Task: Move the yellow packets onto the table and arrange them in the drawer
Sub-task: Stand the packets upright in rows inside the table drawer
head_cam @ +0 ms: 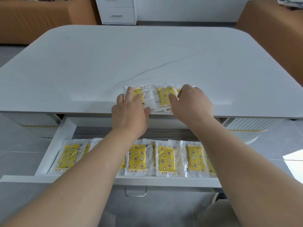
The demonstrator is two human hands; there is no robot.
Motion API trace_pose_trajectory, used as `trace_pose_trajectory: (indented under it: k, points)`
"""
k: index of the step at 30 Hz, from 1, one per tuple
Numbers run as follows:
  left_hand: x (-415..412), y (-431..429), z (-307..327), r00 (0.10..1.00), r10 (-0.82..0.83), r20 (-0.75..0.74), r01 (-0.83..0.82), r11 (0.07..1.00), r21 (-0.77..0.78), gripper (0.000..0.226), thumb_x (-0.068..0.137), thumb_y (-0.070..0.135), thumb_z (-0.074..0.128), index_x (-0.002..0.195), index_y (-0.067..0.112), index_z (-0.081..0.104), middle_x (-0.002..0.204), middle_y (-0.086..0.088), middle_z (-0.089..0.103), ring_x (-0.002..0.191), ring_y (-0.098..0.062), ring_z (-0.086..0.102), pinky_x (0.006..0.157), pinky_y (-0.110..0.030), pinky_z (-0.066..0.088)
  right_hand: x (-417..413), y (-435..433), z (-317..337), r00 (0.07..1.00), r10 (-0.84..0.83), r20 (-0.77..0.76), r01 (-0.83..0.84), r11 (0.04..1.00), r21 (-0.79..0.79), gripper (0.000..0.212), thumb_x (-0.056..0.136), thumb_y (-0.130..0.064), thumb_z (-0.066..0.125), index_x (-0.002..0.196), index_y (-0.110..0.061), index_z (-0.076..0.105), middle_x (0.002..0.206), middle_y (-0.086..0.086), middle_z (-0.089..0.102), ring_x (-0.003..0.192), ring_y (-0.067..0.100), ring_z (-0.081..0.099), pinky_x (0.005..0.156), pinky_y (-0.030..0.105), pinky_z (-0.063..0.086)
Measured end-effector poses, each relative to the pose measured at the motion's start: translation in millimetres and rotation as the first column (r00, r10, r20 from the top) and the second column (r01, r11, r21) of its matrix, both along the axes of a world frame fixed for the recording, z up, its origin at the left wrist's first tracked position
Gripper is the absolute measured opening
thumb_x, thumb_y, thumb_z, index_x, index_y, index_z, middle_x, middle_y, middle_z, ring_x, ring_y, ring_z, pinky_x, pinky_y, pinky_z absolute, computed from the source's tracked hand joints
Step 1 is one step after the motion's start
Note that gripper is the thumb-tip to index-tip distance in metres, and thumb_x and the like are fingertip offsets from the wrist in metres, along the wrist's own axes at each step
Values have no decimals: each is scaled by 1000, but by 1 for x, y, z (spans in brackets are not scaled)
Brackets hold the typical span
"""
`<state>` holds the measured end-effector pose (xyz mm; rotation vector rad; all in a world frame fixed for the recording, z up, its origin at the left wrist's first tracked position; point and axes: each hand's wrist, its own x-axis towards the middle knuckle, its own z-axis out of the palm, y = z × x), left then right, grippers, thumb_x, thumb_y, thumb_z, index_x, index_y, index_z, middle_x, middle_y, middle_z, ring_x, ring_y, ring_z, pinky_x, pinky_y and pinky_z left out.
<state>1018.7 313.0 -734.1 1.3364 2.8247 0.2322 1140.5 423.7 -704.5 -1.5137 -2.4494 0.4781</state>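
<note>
Left hand [131, 110] lies flat on one yellow packet [136, 91]; right hand [191, 102] curls over the middle packet [164, 95], grip hidden.
Slide both off the table's [114, 63] near edge, then lay them flat behind the drawer's [65, 128] packet row [165, 159].

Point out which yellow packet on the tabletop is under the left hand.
The leftmost tabletop packet: the left hand lies on it with straight fingers, while its neighbours sit by the right hand.
</note>
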Motion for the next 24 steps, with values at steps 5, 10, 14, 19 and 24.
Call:
trace_pose_trajectory:
  k: [5, 10, 14, 19, 24]
  points:
    - [-3, 16, -1, 998, 53, 24, -52, 998, -25, 58, 105, 53, 26, 157, 26, 26, 168, -15, 4, 151, -39, 10, 114, -50, 29, -11, 7, -4, 996, -9, 89, 2, 997, 74, 52, 104, -56, 35, 113, -13, 63, 119, 7, 56, 113, 29, 52, 76, 38, 36]
    - [-5, 28, 3, 981, 195, -8, -195, 981, -4, 56, 104, 54, 30, 141, 14, 43, 140, -23, 47, 128, -40, 41, 97, -47, 38, -20, 10, -12, 988, -14, 157, 0, 996, 90, 62, 100, -65, 34, 117, -14, 64, 122, 8, 55, 117, 31, 51, 78, 40, 36]
    - [-4, 31, 0, 947, 313, -73, -319, 945, -79, 70, 96, 64, 39, 130, 3, 49, 128, -20, 52, 120, -36, 43, 94, -43, 37, -26, 7, -17, 967, -16, 255, -12, 994, 110, 67, 95, -69, 44, 127, -12, 60, 129, 11, 53, 120, 32, 52, 76, 39, 36]
    - [-11, 31, 1, 951, 303, -59, -308, 943, -122, 79, 94, 70, 39, 129, 2, 56, 131, -16, 46, 124, -33, 39, 97, -42, 36, -29, 6, -18, 975, -20, 221, -8, 992, 122, 69, 93, -66, 52, 133, -9, 53, 129, 10, 52, 120, 31, 53, 77, 38, 37]
    - [-17, 30, 4, 953, 304, -6, -302, 945, -127, 75, 93, 68, 45, 130, 4, 55, 135, -16, 44, 126, -34, 37, 98, -42, 36, -31, 4, -17, 990, -19, 143, 10, 998, 63, 57, 94, -54, 59, 129, -10, 49, 127, 9, 51, 117, 31, 55, 76, 37, 40]
